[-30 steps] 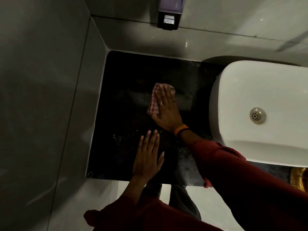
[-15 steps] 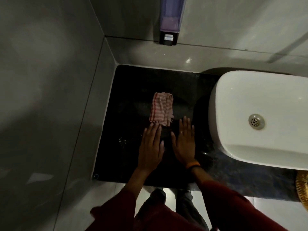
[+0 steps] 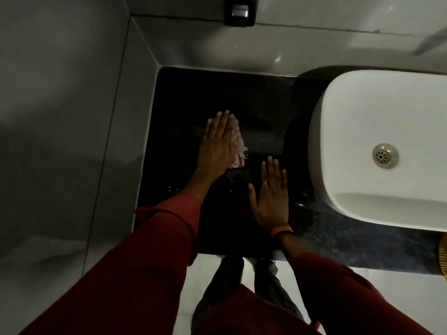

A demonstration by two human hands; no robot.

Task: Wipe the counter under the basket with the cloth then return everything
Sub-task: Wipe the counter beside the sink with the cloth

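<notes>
- Head view: my left hand (image 3: 217, 146) lies flat and spread on the cloth (image 3: 238, 143), pressing it to the black surface (image 3: 266, 105); nothing is gripped, the palm only pins it.
- My right hand (image 3: 271, 192) is open too, fingers splayed, resting bare on the surface at about 4 o'clock from the cloth, a little apart from it.
- The cloth shows only along the right edge of my left hand, bunched rather than spread.
- The sink (image 3: 377, 146) stands at 3 o'clock; a woven golden rim at the far right edge may be the basket (image 3: 443, 257), though I cannot be sure.
- To wipe well, I judge I should keep the palm weight even, sweep in overlapping strokes toward the corner at 11 o'clock, and lift my right hand off the patch to be wiped.
- The bunched cloth may skip spots; flattening it first would help.
</notes>
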